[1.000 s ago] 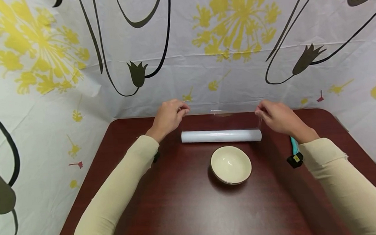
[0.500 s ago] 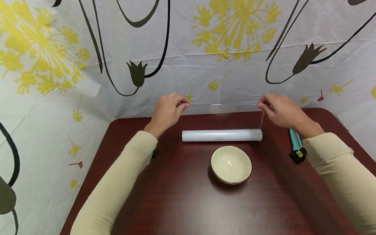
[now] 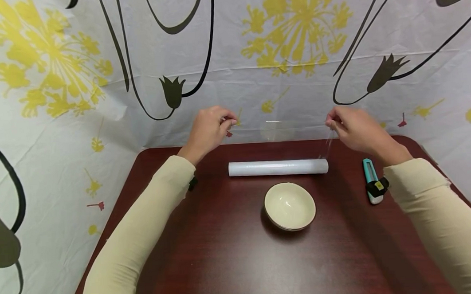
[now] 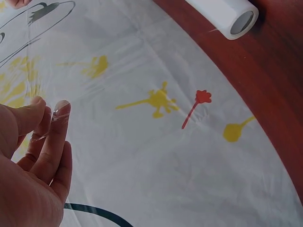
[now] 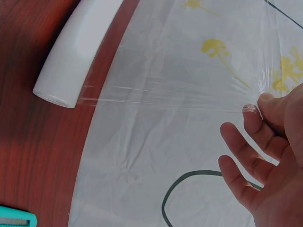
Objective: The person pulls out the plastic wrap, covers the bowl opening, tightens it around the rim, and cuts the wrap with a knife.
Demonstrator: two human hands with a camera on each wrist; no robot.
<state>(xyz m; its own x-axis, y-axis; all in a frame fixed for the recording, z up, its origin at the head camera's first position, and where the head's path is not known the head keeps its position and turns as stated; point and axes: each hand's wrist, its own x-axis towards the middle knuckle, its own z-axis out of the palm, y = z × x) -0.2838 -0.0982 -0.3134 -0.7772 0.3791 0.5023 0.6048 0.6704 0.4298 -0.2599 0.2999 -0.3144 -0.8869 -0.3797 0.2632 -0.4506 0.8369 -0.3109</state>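
Observation:
A roll of plastic wrap (image 3: 278, 168) lies crosswise on the table toward its far side. A clear sheet of film (image 5: 165, 99) stretches up from it to both hands. My left hand (image 3: 210, 128) pinches one corner between thumb and fingers, and in the left wrist view the film gathers at the fingertips (image 4: 60, 109). On the other side my right hand (image 3: 356, 129) pinches the opposite corner between thumb and forefinger, its other fingers spread. A cream bowl (image 3: 289, 206) with a dark rim stands upright in front of the roll, with nothing in it.
A teal box cutter (image 3: 370, 175) lies on the right of the dark red table (image 3: 242, 266), close to the right wrist and its black camera (image 3: 377, 186). White fabric (image 3: 232, 85) printed with flowers hangs behind the table and along its sides.
Both hands have risen and moved away from the bowl, drawing more film off the roll. The roll has shifted slightly back. More of the box cutter shows from under the right wrist.

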